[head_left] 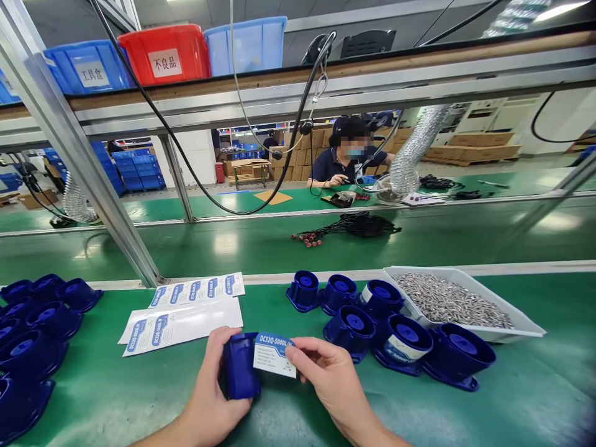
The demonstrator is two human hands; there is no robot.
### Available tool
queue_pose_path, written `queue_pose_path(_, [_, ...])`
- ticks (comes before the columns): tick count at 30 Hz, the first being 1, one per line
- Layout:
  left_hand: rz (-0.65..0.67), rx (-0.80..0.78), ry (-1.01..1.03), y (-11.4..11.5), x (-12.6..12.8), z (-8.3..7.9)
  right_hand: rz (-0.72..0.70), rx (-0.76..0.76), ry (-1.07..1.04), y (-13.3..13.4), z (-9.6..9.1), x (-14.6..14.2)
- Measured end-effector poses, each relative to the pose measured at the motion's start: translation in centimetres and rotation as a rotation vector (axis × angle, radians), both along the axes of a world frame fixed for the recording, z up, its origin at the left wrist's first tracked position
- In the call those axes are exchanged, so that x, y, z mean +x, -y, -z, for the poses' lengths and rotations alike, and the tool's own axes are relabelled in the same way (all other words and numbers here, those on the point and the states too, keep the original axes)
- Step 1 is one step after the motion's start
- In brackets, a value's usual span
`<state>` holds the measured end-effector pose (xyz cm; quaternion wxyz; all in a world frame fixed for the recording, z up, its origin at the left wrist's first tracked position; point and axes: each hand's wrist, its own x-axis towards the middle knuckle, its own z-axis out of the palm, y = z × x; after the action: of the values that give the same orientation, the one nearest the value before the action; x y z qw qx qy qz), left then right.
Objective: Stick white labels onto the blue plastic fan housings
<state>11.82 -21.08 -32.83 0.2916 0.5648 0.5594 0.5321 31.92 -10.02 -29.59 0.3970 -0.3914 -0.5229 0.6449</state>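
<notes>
Blue plastic housing (pixel 241 369) clasped in the left hand (pixel 218 385), label (pixel 274 355) pinched in the right hand (pixel 321 369).
The housing is held upright between left thumb and fingers, its left side enclosed; at its right side the label is gripped by its right edge between right thumb and fingertips, and whether its left edge is stuck down cannot be told. Beyond the housing, to its left, label sheets (pixel 205 318) are laid on the green bench (pixel 288 425); to its right, six similar housings (pixel 355 329) are grouped, two visibly labelled, beside a white tray (pixel 524 331) filled with metal pieces (pixel 447 298).
</notes>
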Motion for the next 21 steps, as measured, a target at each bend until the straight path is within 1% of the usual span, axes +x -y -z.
queue_pose_path(1, [0.006, -0.002, -0.002, 0.0, 0.0, 0.0, -0.003, -0.062, -0.011, 0.1, 0.1, -0.1])
queue_pose_path(3, [0.019, -0.006, -0.013, 0.1, 0.0, 0.1, -0.013, -0.119, -0.02, 0.3, 0.3, -0.2])
queue_pose_path(6, [0.036, -0.018, -0.021, 0.2, -0.1, 0.2, -0.044, -0.139, -0.039, 0.4, 1.1, -0.3])
queue_pose_path(11, [0.045, -0.018, -0.009, 0.3, -0.1, 0.1, -0.137, -0.154, -0.069, 0.6, 2.8, -0.3])
queue_pose_path(14, [0.036, -0.017, 0.0, 0.3, 0.0, 0.2, -0.152, -0.145, -0.051, 1.0, 3.4, -0.2])
queue_pose_path(17, [0.036, -0.018, -0.003, 0.2, 0.0, 0.2, -0.147, -0.096, -0.033, 1.3, 3.6, -0.1])
queue_pose_path(21, [0.08, -0.009, -0.008, 0.3, 0.0, -0.1, -0.143, -0.06, -0.007, 1.6, 3.6, -0.1])
